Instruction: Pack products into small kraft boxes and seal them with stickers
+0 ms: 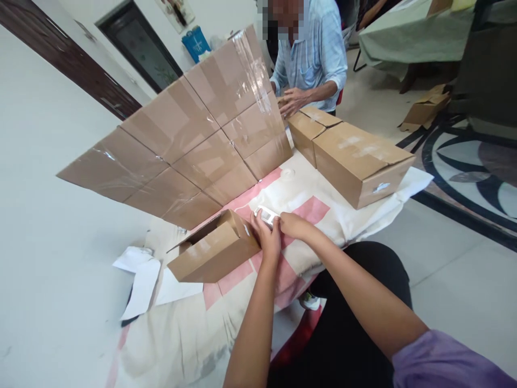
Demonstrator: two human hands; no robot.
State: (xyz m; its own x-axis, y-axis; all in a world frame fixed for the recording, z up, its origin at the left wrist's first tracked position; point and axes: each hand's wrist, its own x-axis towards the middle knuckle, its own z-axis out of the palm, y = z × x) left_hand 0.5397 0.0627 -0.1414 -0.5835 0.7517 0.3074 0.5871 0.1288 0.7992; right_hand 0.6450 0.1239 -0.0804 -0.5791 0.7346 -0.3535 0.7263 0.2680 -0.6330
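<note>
A small white device (267,215) with a greyish window is held over the cloth-covered table. My left hand (266,231) has its fingers wrapped round it from below. Close by on the right, my right hand (293,225) is closed at the device's right end; what its fingers grip, if anything, is hidden. An open brown cardboard box (216,250) lies just left of my left hand, its flap raised.
Behind the hands stands a tall wall of taped cardboard (194,134). Closed cardboard boxes (355,151) rest at the right, near a person in a blue shirt (309,59). White paper sheets (141,280) lie at the left edge of the table (173,328).
</note>
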